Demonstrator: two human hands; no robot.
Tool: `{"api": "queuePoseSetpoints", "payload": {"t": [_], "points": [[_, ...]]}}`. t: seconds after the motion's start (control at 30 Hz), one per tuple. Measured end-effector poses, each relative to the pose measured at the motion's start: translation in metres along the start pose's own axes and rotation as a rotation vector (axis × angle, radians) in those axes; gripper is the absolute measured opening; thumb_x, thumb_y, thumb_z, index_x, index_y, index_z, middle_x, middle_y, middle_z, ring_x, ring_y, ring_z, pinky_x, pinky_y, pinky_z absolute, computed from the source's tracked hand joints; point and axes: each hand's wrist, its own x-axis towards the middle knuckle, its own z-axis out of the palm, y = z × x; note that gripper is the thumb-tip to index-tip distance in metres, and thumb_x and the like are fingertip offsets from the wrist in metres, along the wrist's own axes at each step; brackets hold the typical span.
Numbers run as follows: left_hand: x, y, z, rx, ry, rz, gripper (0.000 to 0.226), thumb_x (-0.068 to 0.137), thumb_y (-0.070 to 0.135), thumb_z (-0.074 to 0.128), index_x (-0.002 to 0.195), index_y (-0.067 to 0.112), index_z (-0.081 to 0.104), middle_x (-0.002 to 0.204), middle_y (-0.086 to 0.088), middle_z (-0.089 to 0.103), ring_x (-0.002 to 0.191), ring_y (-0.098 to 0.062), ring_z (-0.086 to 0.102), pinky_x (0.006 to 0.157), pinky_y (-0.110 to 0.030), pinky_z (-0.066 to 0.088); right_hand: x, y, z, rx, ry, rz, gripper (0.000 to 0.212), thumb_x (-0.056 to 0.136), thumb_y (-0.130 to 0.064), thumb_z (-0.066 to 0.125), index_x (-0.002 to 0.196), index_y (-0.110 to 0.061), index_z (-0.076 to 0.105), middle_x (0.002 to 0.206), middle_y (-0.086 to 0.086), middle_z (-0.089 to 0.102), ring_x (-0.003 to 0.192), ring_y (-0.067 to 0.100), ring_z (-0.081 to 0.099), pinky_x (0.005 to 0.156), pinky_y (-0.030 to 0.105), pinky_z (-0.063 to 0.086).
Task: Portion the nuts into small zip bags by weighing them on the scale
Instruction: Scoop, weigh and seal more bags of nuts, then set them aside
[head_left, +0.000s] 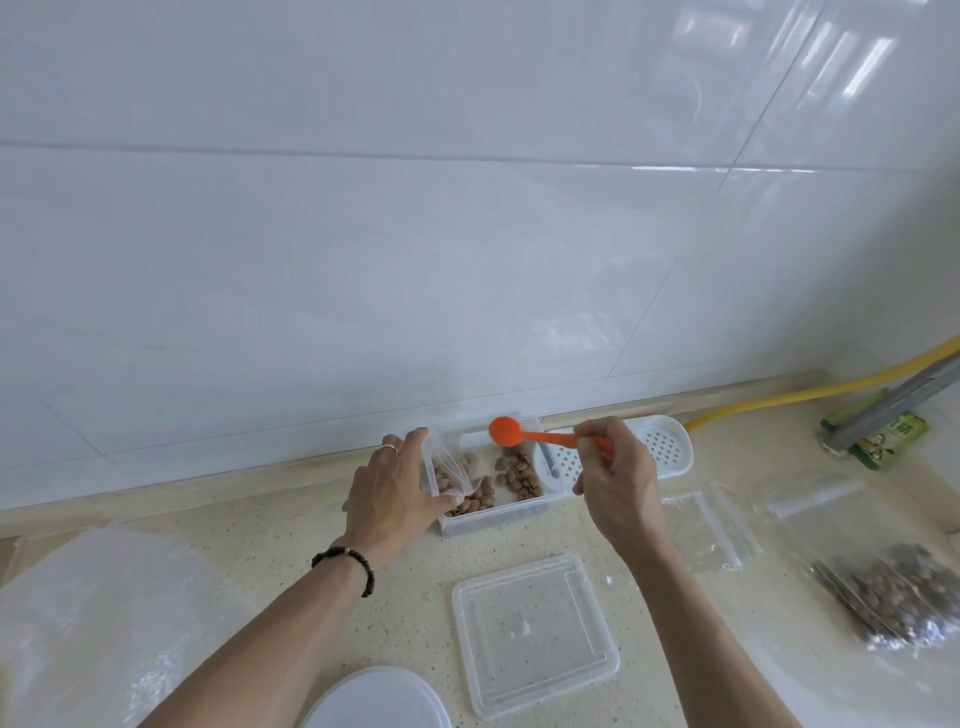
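Your left hand (395, 480) holds a half-filled bag (451, 467); your right hand (615, 475) grips the spoon (524, 434); empty bags (711, 519) wait right of it.

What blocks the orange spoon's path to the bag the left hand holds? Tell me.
Nothing visible. The orange spoon, gripped by the right hand, hangs above the nuts, and the small zip bag held by the left hand sits just beside it.
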Motion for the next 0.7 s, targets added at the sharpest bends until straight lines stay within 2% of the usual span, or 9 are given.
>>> {"api": "queuePoseSetpoints", "payload": {"t": [0.07, 0.13, 0.2, 0.3, 0.37, 0.47, 0.6, 0.7], "points": [[-0.003, -0.005, 0.000, 0.008, -0.004, 0.011, 0.086, 0.072, 0.054, 0.074, 0.141, 0.025, 0.033, 0.123, -0.003, 0.049, 0.111, -0.021, 0.053, 0.089, -0.037, 0.045, 0.004, 0.018, 0.006, -0.138, -0.027, -0.007, 0.015, 0.099, -0.010, 0.047, 0.094, -0.016, 0.060, 0.069, 0.001, 0.062, 0.055, 0.027, 0.058, 0.056, 0.045, 0.051], [-0.007, -0.010, 0.000, 0.010, -0.013, 0.034, 0.085, 0.071, 0.052, 0.075, 0.141, 0.025, 0.034, 0.123, -0.002, 0.049, 0.112, -0.021, 0.052, 0.089, -0.036, 0.045, 0.005, 0.036, 0.014, -0.299, -0.079, -0.027, 0.014, 0.100, -0.010, 0.045, 0.098, -0.013, 0.059, 0.064, -0.001, 0.059, 0.052, 0.022, 0.050, 0.052, 0.041, 0.045], [-0.010, -0.016, 0.001, -0.008, -0.009, 0.058, 0.086, 0.070, 0.054, 0.076, 0.141, 0.027, 0.035, 0.121, -0.002, 0.050, 0.110, -0.021, 0.053, 0.086, -0.033, 0.044, 0.002, 0.048, 0.023, -0.368, -0.109, 0.012, 0.015, 0.101, -0.011, 0.044, 0.099, -0.014, 0.058, 0.066, -0.003, 0.058, 0.055, 0.023, 0.052, 0.052, 0.039, 0.047], [-0.011, -0.018, 0.001, -0.002, -0.006, 0.072, 0.091, 0.069, 0.058, 0.076, 0.143, 0.028, 0.033, 0.122, -0.002, 0.050, 0.109, -0.021, 0.054, 0.085, -0.032, 0.044, -0.006, 0.050, 0.035, -0.210, -0.186, 0.152, 0.017, 0.100, -0.011, 0.042, 0.093, -0.020, 0.055, 0.074, 0.002, 0.061, 0.059, 0.026, 0.063, 0.054, 0.038, 0.054], [-0.009, -0.017, 0.002, 0.032, -0.008, 0.070, 0.093, 0.069, 0.059, 0.075, 0.145, 0.027, 0.032, 0.126, -0.003, 0.049, 0.112, -0.023, 0.053, 0.088, -0.034, 0.044, -0.010, 0.045, 0.042, -0.093, -0.242, 0.236, 0.016, 0.101, -0.010, 0.043, 0.096, -0.017, 0.056, 0.084, 0.006, 0.063, 0.057, 0.022, 0.065, 0.049, 0.025, 0.050], [-0.009, -0.016, 0.002, 0.055, -0.003, 0.073, 0.095, 0.069, 0.061, 0.075, 0.145, 0.025, 0.032, 0.127, -0.005, 0.050, 0.113, -0.024, 0.053, 0.090, -0.036, 0.045, -0.013, 0.042, 0.049, 0.018, -0.265, 0.320, 0.014, 0.100, -0.010, 0.045, 0.100, -0.014, 0.058, 0.089, 0.009, 0.064, 0.052, 0.016, 0.064, 0.049, 0.026, 0.049], [-0.009, -0.015, 0.000, 0.093, 0.002, 0.088, 0.094, 0.070, 0.062, 0.074, 0.145, 0.025, 0.031, 0.127, -0.005, 0.050, 0.111, -0.022, 0.055, 0.088, -0.034, 0.046, -0.012, 0.041, 0.050, 0.173, -0.170, 0.464, 0.015, 0.100, -0.007, 0.046, 0.102, -0.013, 0.060, 0.082, 0.014, 0.066, 0.051, 0.013, 0.061, 0.049, 0.025, 0.049], [-0.009, -0.016, -0.001, 0.127, 0.031, 0.121, 0.092, 0.069, 0.062, 0.074, 0.144, 0.025, 0.034, 0.124, -0.003, 0.052, 0.102, -0.021, 0.059, 0.083, -0.034, 0.048, -0.009, 0.041, 0.045, 0.280, -0.078, 0.552, 0.016, 0.099, -0.005, 0.047, 0.101, -0.013, 0.061, 0.079, 0.014, 0.065, 0.051, 0.015, 0.060, 0.049, 0.026, 0.050]]}}
